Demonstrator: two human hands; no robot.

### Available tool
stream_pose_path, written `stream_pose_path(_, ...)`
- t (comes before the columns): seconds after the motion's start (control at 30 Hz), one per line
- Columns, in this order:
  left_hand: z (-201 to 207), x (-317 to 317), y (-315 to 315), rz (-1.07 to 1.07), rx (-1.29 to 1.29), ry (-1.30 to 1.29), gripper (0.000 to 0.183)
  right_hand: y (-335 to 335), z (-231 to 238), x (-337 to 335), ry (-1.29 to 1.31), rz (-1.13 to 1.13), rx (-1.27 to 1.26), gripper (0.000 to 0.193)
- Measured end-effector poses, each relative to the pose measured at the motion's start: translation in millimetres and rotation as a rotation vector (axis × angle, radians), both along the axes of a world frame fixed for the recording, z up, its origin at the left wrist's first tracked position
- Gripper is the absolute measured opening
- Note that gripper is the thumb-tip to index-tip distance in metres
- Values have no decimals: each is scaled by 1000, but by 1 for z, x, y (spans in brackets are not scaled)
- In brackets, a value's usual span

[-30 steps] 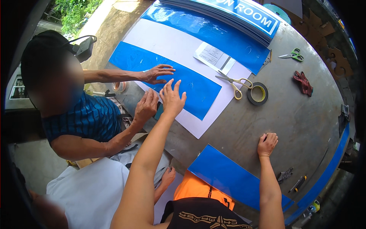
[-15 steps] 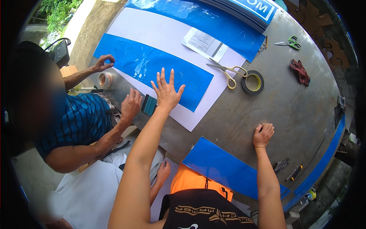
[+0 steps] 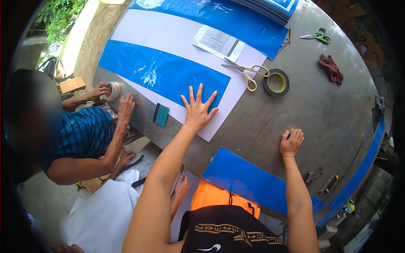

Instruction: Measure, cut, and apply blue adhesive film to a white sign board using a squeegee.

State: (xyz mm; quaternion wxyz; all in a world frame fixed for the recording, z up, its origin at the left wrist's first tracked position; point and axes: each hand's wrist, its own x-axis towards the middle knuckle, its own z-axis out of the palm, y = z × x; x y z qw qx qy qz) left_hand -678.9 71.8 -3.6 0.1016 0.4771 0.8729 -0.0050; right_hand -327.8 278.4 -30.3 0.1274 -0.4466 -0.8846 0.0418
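Note:
My left hand (image 3: 198, 112) lies flat with its fingers spread, on the lower right part of a glossy blue sheet (image 3: 139, 69). That sheet rests on a larger pale white sheet (image 3: 177, 36). Well to the right, my right hand (image 3: 292, 142) rests closed on the grey tabletop (image 3: 253, 122), its fingers curled under and nothing seen in them. Between my arms, a second blue sheet (image 3: 249, 177) lies at the near table edge. Left of my left hand is a teal squeegee (image 3: 160, 115) with a dark edge.
Cream-handled scissors (image 3: 249, 76) lie beside a black tape roll (image 3: 276, 82). Farther off are green-handled scissors (image 3: 318, 35), a red glove (image 3: 331, 69) and stacked blue panels (image 3: 270, 10). A utility knife (image 3: 331, 184) lies right. At left, a co-worker's hands (image 3: 125, 105) are near a tape roll (image 3: 113, 90).
My left hand has slid right along the blue sheet, fingers still spread. The co-worker's hands have drawn back left, one now at the tape roll, leaving the squeegee in full view.

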Motion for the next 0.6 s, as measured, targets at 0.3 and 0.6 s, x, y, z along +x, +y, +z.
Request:
stream_pose_path(0.3,-5,18,32,308,50,-17,68,0,-1,-1,19,1,-4,15)
stream_pose_path(0.6,9,9,-8,311,383,2,55,1,-3,2,26,8,7,15)
